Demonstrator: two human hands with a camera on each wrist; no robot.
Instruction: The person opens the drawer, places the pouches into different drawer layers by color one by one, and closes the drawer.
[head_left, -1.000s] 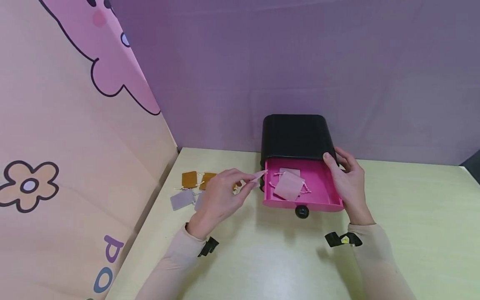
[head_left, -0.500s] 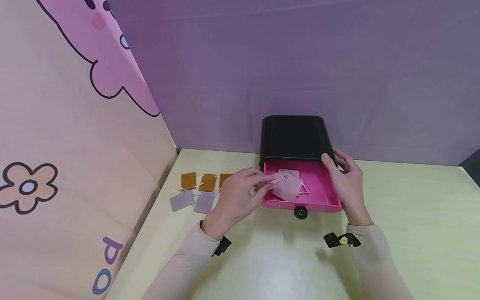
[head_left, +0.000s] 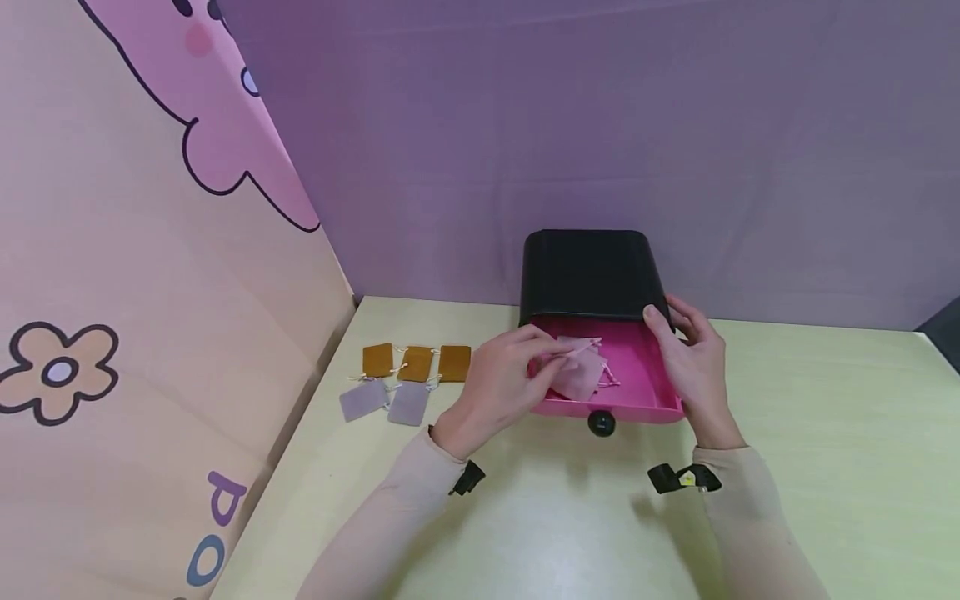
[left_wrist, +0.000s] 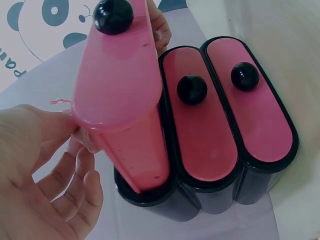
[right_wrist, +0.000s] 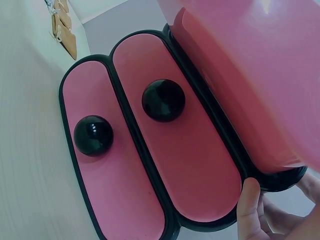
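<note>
"Left hand [head_left: 504, 375]: gripping anything?"
"Yes, it pinches a pink pouch [head_left: 580, 349] at its two o'clock, over the open drawer [head_left: 643, 379]."
"Is the right hand [head_left: 697, 362] nearer?"
"No (it grips the black box [head_left: 592, 275] at four o'clock). The pouch looks pale, thin, its long axis unclear."

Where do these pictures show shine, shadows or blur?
Head view: a pale glare patch on the light-coloured table, soft shadows beside both beige fabric sleeves; left wrist view: a small highlight on the lowest round black knob; right wrist view: bright dots on that knob, while the open pink plastic drawer's front looms close, soft-edged, with a whitish glint near the top.
</note>
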